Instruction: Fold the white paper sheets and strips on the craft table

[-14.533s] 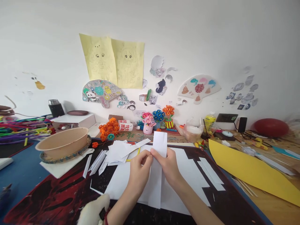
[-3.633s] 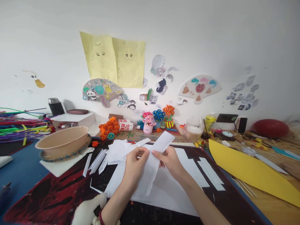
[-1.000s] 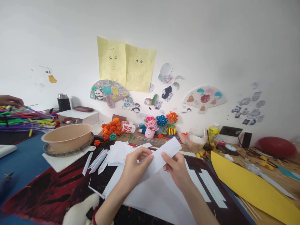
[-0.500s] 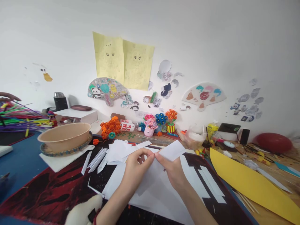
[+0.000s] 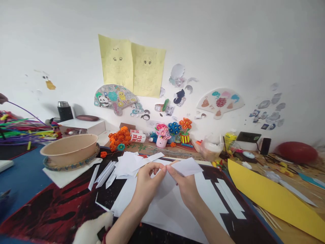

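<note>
While white paper (image 5: 189, 166) is pinched by L hand (image 5: 148, 179) & R hand (image 5: 186, 186), w/ the tips held close together, one end is seen poking out R of the grip. Big white sheets (image 5: 175, 217) are laid below the grip, small paper pcs (image 5: 128, 164) are heaped just L, & a tan bowl (image 5: 68, 149) is set farther L.

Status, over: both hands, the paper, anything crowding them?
Left hand and right hand pinching, fingertips close together. White paper strip held, end jutting rightward. White sheets beneath; paper pile beside left hand, nothing apparently blocking.
</note>
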Available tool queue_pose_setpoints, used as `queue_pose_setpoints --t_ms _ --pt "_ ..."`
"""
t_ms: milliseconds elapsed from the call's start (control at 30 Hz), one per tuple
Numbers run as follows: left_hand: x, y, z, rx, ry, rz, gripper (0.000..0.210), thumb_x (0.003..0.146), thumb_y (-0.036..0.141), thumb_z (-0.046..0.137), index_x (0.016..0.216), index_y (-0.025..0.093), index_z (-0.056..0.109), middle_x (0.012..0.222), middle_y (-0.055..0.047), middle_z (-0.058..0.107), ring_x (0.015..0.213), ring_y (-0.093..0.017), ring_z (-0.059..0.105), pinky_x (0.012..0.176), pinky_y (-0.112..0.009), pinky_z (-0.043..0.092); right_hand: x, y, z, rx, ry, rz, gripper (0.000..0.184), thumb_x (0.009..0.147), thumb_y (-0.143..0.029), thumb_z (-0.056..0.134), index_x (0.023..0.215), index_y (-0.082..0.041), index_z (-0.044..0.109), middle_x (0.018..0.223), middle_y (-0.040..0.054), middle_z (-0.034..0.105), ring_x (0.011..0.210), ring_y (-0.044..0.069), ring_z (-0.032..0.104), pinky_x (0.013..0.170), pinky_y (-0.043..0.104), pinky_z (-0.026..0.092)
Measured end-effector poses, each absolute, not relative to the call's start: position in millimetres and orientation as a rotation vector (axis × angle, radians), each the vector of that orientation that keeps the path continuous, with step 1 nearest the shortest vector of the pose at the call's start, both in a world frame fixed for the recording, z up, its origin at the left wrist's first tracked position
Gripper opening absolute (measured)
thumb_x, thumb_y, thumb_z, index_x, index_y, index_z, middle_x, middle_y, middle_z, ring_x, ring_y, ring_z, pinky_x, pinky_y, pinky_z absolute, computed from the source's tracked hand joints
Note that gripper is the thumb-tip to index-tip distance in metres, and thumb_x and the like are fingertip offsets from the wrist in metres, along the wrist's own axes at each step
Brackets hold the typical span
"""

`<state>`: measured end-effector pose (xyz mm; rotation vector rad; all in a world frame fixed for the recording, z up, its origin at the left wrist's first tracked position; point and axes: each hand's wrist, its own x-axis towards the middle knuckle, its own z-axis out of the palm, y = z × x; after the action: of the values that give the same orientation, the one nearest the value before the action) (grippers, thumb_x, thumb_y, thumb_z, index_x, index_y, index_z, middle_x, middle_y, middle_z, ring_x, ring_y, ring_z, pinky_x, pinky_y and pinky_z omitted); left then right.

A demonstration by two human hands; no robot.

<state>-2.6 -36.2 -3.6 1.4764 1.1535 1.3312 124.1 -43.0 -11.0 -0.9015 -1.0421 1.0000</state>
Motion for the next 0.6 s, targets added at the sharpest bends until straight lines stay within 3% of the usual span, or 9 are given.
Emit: queue_pose_setpoints --t_ms 600 --pt "-4.1 -30.7 -6.0 1.569 1.159 1.303 0.028 0.071 0.044 0.063 0.069 0.017 0.068 0.064 -0.001 0.057 0.06 -0.015 0.045 0.053 -0.024 0.033 131.7 -40.9 -10.5 -0.869 -0.986 0.984 0.024 0.068 -0.036 0.078 0.068 -0.018 0.062 0.058 -0.0028 0.059 0.053 0.012 0.051 0.048 0.024 0.039"
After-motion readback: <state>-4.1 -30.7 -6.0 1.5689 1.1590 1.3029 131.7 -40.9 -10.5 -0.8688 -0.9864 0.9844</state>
